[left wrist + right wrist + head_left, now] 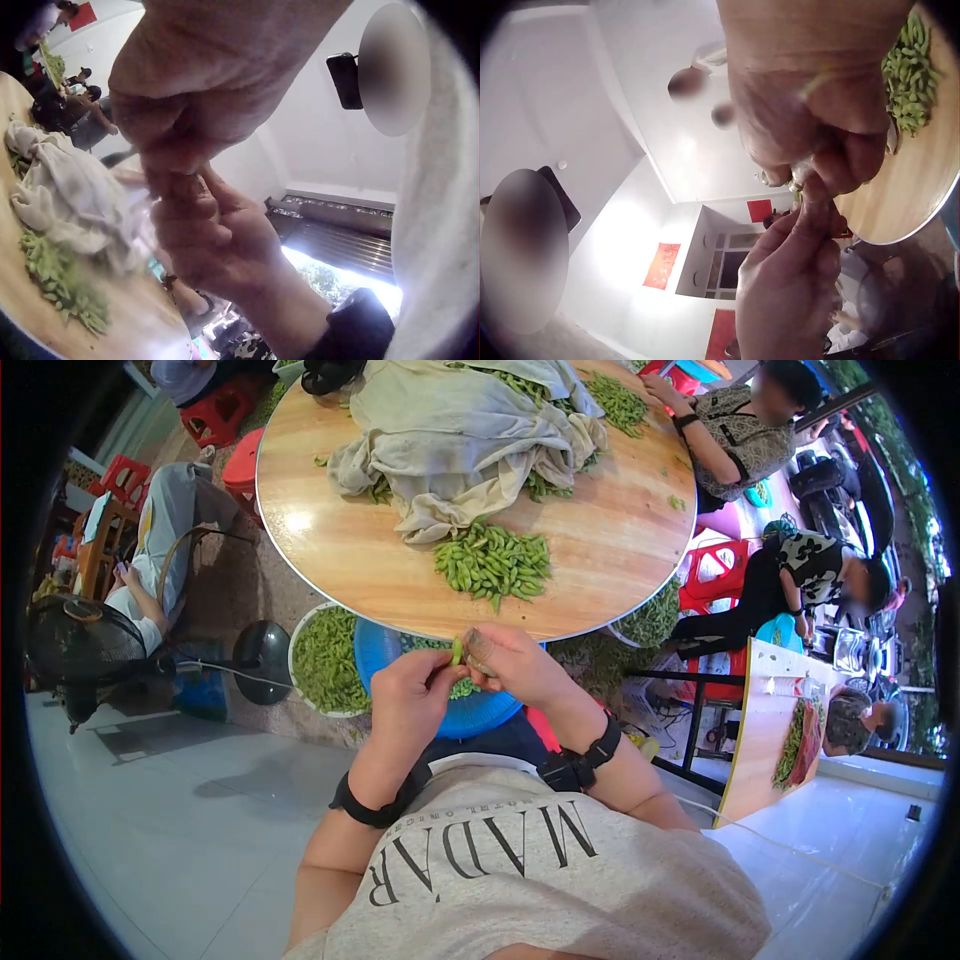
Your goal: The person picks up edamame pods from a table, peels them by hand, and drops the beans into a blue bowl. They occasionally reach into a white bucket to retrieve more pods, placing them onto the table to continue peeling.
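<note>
A green soybean pod [457, 651] stands between my two hands, just off the near edge of the round table. My left hand [408, 695] pinches it between thumb and forefinger. From the other side my right hand [520, 668] grips it with curled fingers. Something pale and shiny [801, 174] shows at the right fingertips in the right wrist view. Below the hands is a blue basin [372, 650], partly covered by them, with green bits inside. A heap of pods [492, 563] lies on the table ahead. In the left wrist view the fingers hide the pod.
A crumpled cloth [450, 440] covers more pods on the wooden round table [330, 560]. A white-rimmed tub of pods [325, 660] stands left of the basin. Farther left is a black fan [85, 645]. Other people sit around, and a second table [745, 750] stands at right.
</note>
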`<state>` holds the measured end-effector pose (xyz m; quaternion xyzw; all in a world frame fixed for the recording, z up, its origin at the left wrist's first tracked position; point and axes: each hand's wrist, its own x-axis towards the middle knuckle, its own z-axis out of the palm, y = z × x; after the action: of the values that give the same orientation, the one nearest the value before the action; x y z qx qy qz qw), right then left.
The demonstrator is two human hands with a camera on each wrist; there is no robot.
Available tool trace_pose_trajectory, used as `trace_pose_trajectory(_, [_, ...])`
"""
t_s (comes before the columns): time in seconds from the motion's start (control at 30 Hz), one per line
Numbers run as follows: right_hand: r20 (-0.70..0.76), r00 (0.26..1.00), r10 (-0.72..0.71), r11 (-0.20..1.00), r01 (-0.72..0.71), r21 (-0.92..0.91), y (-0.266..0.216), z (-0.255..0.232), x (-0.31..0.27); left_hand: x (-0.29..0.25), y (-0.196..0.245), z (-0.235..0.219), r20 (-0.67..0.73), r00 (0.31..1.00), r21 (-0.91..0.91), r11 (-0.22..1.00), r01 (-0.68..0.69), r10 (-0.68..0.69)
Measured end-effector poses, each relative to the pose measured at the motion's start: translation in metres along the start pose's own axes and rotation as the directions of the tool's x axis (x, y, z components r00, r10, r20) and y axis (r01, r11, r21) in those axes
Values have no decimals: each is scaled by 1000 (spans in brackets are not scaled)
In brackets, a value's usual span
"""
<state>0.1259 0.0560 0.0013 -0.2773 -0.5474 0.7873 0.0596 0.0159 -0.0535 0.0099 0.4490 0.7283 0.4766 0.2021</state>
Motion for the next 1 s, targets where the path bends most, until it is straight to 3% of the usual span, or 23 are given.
trace_pose_trajectory(0.1, [-16,1000,12,1000,-13,-6,3,-1,2,2,-6,2,-12,992,43,991,-124,124])
trace_pose_trajectory(0.2, [-84,996,-40,998,35,-59,2,3,3,2,-8,5,-42,995,7,995,-95,95])
trace_pose_trajectory(0.3, [-112,993,-46,996,38,-78,2,2,4,0,-10,7,-6,1000,-44,999,26,-26])
trace_pose_trajectory(0.33, [-122,992,-41,997,33,-70,1,2,5,2,-7,7,15,990,-117,983,139,-138])
trace_pose_trajectory(0.4, [-142,989,-27,999,20,-50,-1,2,4,4,3,5,85,932,-251,898,362,-352])
trace_pose_trajectory(0.5, [-167,983,-77,996,82,23,4,4,8,12,-2,2,225,866,-498,712,496,-446])
trace_pose_trajectory(0.8, [-231,915,-330,928,270,-256,29,2,26,23,-26,14,383,700,-741,251,623,-603])
trace_pose_trajectory(0.9, [-150,943,-296,916,235,-325,33,-4,27,24,-48,14,502,664,-739,124,662,-554])
trace_pose_trajectory(1.0, [31,997,65,996,-66,62,35,-28,32,22,-44,14,422,678,-691,271,670,-601])
